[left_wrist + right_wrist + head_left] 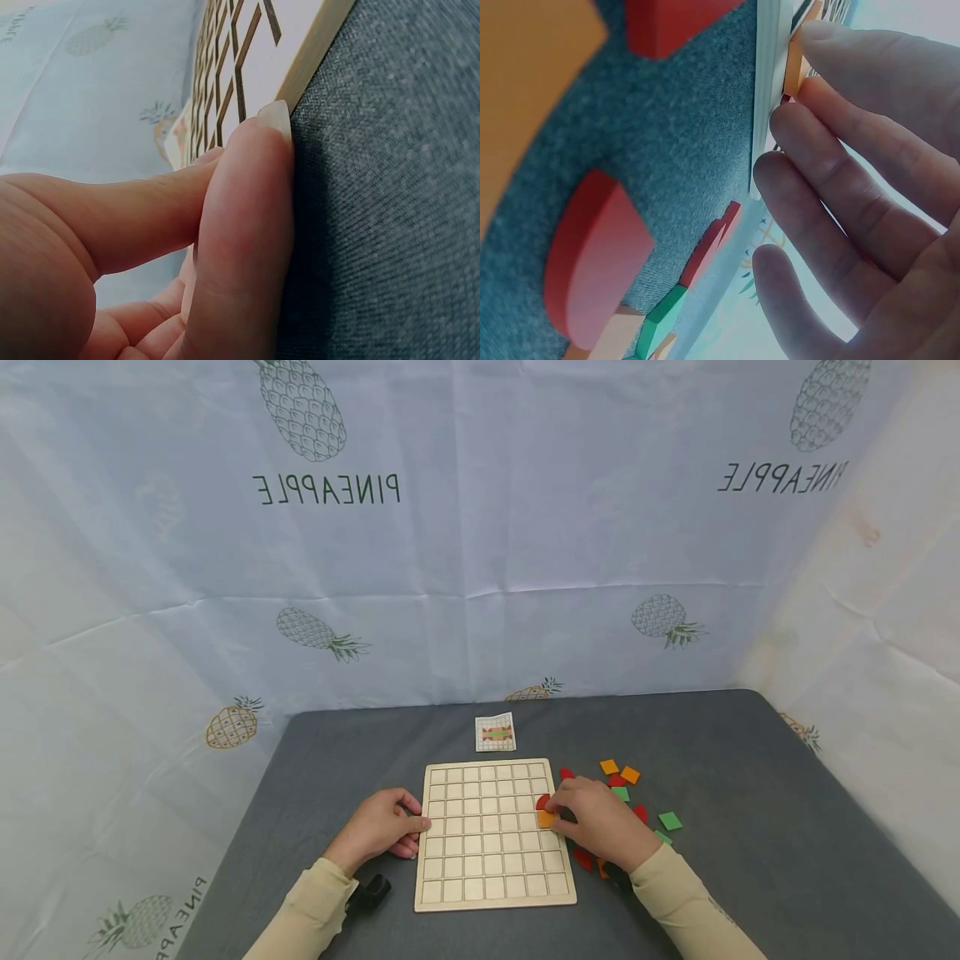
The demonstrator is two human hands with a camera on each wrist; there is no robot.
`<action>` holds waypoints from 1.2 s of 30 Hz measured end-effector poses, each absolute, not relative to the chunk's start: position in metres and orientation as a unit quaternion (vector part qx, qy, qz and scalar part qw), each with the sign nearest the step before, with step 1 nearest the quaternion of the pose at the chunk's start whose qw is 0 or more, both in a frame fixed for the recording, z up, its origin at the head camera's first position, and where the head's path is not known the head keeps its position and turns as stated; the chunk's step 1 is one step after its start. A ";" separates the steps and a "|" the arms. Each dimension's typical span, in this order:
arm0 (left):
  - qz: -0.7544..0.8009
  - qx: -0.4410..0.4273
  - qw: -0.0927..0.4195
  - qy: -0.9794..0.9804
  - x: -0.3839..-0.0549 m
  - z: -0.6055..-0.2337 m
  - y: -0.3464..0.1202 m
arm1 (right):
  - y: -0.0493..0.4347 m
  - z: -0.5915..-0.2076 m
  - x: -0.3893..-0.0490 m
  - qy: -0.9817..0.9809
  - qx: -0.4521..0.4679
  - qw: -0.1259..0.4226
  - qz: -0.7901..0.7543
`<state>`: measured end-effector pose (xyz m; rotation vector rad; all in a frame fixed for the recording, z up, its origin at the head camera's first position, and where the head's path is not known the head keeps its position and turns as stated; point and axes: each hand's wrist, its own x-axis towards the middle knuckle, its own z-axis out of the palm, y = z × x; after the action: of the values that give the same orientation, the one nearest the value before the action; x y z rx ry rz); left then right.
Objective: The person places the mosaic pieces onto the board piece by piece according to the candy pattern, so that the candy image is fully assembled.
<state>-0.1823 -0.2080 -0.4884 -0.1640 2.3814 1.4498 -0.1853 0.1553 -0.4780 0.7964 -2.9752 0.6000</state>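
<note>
Right fingers (885,142) nearly closed, pinching orange square (546,819); left fingers (407,801) loosely bent, thumb (413,824) touching board (491,843) edge.

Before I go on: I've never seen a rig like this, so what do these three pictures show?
There is no machine here, only a person's bare hands. The wide picture is taken from the head, looking forward and down; the two close ones are taken from the wrists. On the dark table lies a pale gridded board, with a small printed card beyond it and loose red, orange and green pieces to its right. The left hand touches the board's left edge. The right hand holds an orange tile at the board's right side.
</note>
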 end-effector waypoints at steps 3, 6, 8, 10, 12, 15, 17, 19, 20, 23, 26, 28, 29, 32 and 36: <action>0.508 -0.062 0.171 0.842 -0.182 -0.489 -0.207 | 0.155 -0.478 -0.184 -0.946 0.260 0.005 0.192; 0.505 -0.065 0.171 0.843 -0.181 -0.488 -0.207 | 0.155 -0.478 -0.184 -0.946 0.262 0.008 0.189; 0.505 -0.065 0.172 0.843 -0.181 -0.488 -0.207 | 0.155 -0.479 -0.184 -0.947 0.260 0.010 0.187; 0.506 -0.064 0.172 0.843 -0.181 -0.488 -0.207 | 0.154 -0.479 -0.183 -0.948 0.259 0.014 0.186; 0.506 -0.063 0.172 0.843 -0.180 -0.488 -0.207 | 0.155 -0.479 -0.182 -0.947 0.261 0.017 0.186; 0.505 -0.062 0.174 0.843 -0.180 -0.488 -0.207 | 0.156 -0.478 -0.182 -0.944 0.271 0.018 0.190; 0.505 -0.059 0.175 0.843 -0.180 -0.488 -0.208 | 0.158 -0.476 -0.182 -0.942 0.274 0.019 0.193; 0.504 -0.058 0.174 0.844 -0.181 -0.487 -0.208 | 0.162 -0.472 -0.182 -0.943 0.269 0.021 0.195; 0.504 -0.057 0.173 0.845 -0.181 -0.487 -0.208 | 0.165 -0.470 -0.182 -0.944 0.264 0.023 0.196; 0.499 -0.054 0.170 0.848 -0.182 -0.486 -0.207 | 0.178 -0.463 -0.182 -0.950 0.238 0.026 0.199; 0.495 -0.054 0.168 0.850 -0.182 -0.486 -0.205 | 0.197 -0.459 -0.182 -0.957 0.212 0.021 0.197; 0.493 -0.058 0.167 0.852 -0.182 -0.486 -0.205 | 0.210 -0.460 -0.182 -0.960 0.201 0.015 0.193; 0.492 -0.060 0.167 0.852 -0.182 -0.486 -0.205 | 0.216 -0.460 -0.181 -0.962 0.196 0.012 0.188; 0.488 -0.066 0.168 0.854 -0.183 -0.487 -0.205 | 0.233 -0.464 -0.180 -0.966 0.193 0.010 0.170; 0.487 -0.071 0.170 0.854 -0.184 -0.487 -0.205 | 0.250 -0.466 -0.177 -0.966 0.203 0.017 0.156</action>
<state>-0.1835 -0.2055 -0.4872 -0.2027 2.4255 1.3840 -0.1765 0.2498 -0.4656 0.6325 -3.0047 0.4849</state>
